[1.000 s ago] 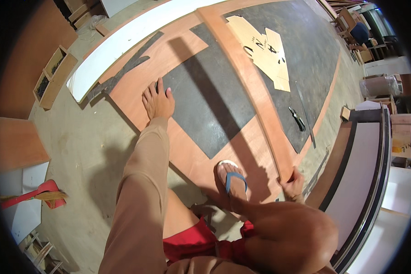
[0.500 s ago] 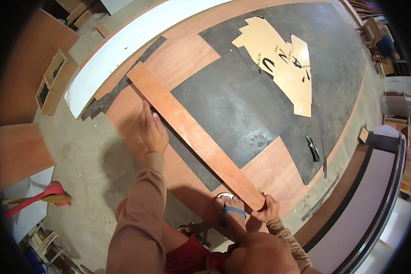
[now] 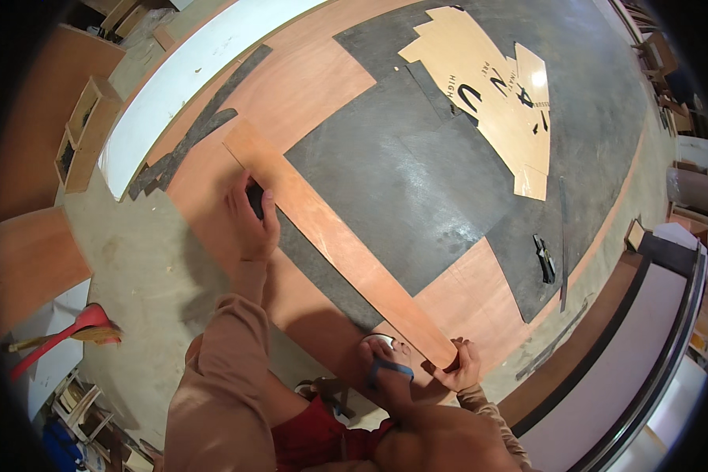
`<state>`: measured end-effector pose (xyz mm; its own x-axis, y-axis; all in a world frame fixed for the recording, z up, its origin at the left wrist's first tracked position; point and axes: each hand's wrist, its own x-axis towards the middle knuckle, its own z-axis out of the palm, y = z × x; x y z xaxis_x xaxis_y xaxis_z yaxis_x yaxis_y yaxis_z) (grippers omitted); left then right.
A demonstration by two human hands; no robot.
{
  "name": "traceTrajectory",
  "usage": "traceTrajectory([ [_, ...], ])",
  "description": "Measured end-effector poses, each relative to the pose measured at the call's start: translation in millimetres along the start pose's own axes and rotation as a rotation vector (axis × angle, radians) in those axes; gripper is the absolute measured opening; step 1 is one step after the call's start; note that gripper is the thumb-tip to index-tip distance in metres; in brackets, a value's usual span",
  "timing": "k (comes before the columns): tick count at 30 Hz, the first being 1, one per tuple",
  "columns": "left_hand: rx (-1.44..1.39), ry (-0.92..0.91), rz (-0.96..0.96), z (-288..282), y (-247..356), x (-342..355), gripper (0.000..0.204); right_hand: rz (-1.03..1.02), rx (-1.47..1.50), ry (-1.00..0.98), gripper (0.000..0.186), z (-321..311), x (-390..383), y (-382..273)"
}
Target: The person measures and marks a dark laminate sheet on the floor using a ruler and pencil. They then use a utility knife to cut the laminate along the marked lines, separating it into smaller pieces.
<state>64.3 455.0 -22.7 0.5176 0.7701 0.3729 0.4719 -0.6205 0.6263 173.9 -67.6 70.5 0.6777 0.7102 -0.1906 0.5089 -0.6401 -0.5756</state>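
A long, flat wooden board (image 3: 346, 248) lies slantwise over dark grey sheet material (image 3: 385, 189) and reddish plywood (image 3: 468, 295). My right hand (image 3: 462, 368) is closed round its near end, the fingers curled at the corner. Beside the far part of the board's left edge is my left hand (image 3: 252, 224), its thumb and fingers apart. Between them shows the dark end of a sheet strip (image 3: 322, 271) that runs along the board's left side. My sandalled foot (image 3: 389, 366) is close to the board's near end.
A cutter knife (image 3: 544, 259) lies on the grey sheet at right, below a cut tan cardboard piece (image 3: 484, 86). Dark offcuts (image 3: 200, 134) lie by a curved white panel (image 3: 189, 79). A long framed panel (image 3: 613, 346) stands at right, a red-handled brush (image 3: 86, 322) at left.
My left hand has opened its thumb away from its fingers at the board's edge. The board's far end has shifted slightly, showing more of a dark offcut. My right hand keeps its hold.
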Motion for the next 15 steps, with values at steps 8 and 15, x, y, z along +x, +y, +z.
traceTrajectory([
  [8,0.199,-0.022,0.034,3,7,0,0.052,0.051,-0.217,0.064,0.089,3,-21,-2],
  [15,0.158,-0.083,-0.008,-3,5,-1,0.054,-0.037,-0.079,0.024,0.091,23,34,-43],
])
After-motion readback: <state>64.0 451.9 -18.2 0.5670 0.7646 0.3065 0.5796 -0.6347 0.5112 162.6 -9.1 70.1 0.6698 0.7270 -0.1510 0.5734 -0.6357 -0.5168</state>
